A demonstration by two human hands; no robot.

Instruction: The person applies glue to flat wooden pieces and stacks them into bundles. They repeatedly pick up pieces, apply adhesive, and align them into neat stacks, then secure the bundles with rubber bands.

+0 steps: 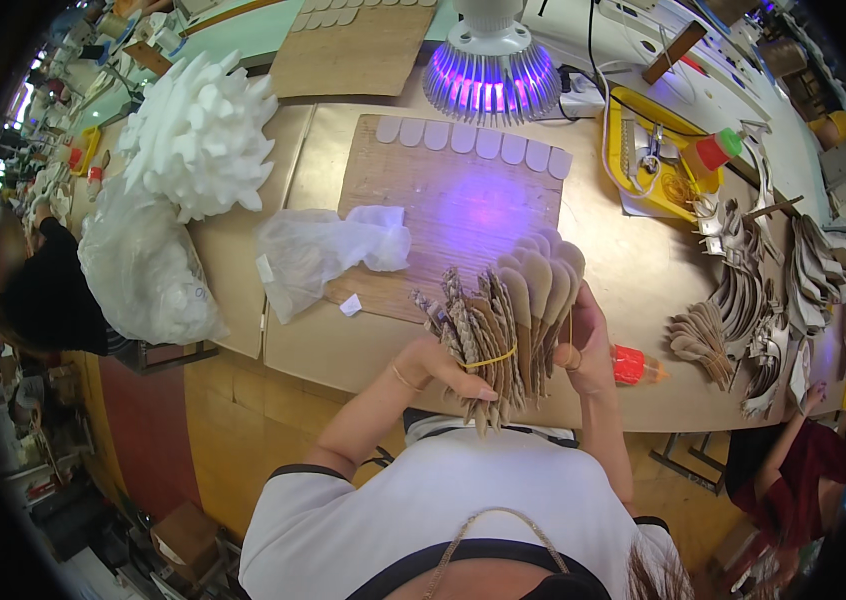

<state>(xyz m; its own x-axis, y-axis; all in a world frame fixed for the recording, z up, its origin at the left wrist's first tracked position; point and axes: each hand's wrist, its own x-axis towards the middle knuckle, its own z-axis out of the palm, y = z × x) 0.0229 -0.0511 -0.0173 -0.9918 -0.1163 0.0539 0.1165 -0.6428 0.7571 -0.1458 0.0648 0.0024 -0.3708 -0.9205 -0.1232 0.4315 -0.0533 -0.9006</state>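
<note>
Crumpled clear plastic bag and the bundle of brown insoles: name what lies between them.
In the head view, between the clear plastic bag and the banded insole bundle lies bare wooden board, plus one small white scrap.

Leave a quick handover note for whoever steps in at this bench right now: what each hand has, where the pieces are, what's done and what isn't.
Left hand: grips the bundle of brown insole-shaped pieces from the left, at its yellow rubber band.
Right hand: steadies the same bundle from the right; a red-capped bottle lies just beside it.
Bench: wooden board under the purple lamp, a row of pale pieces along its far edge, a crumpled plastic bag on its left.
More brown pieces are piled to the right.
Done: one row laid out. Left: the bundle is still banded, with most of the board bare.
</note>
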